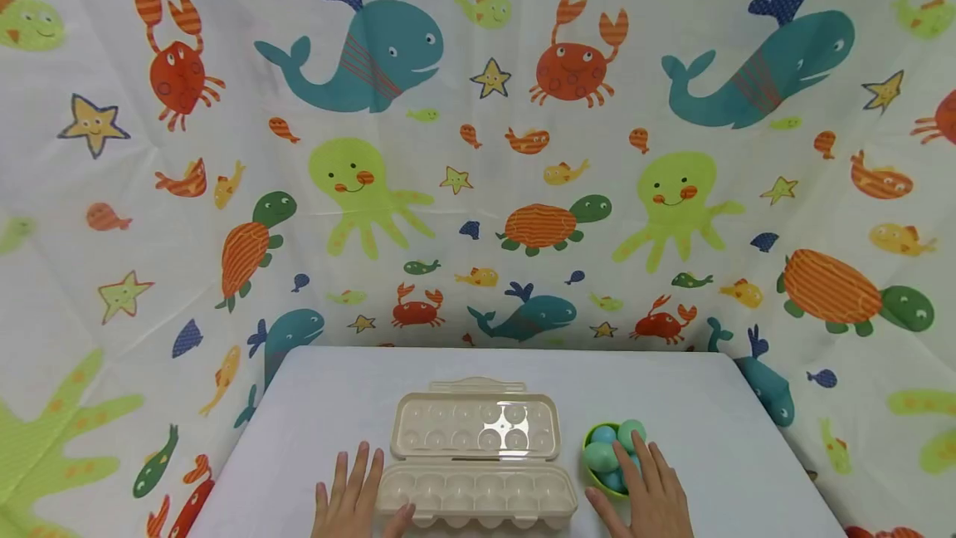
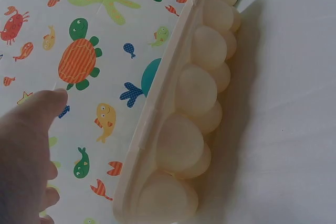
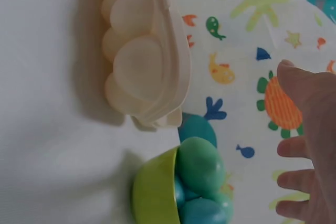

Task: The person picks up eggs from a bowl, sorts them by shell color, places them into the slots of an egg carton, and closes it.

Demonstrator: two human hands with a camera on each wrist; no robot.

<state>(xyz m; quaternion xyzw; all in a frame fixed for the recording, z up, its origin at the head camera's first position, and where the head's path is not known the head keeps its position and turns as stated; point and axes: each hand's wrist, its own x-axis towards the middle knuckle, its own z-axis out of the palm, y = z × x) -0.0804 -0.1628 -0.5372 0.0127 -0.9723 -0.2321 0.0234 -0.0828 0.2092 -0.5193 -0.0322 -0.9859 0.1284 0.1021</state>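
Note:
A beige plastic egg carton [image 1: 478,491] lies open on the white table, its lid [image 1: 418,398] tipped back behind it. No eggs sit in its cups. To its right stands a small lime-green bowl [image 3: 152,190] holding several toy eggs [image 1: 601,457] in green and blue. At the carton's left end is my left hand [image 1: 353,498], fingers straight and spread, thumb near the front edge. My right hand [image 1: 648,492] hovers by the bowl with extended fingers, covering part of it in the head view. Neither hand holds anything.
The white table [image 1: 329,388] runs out to both sides and behind the carton. A curtain [image 1: 463,48] printed with whales, crabs, turtles and octopuses hangs behind and around the table.

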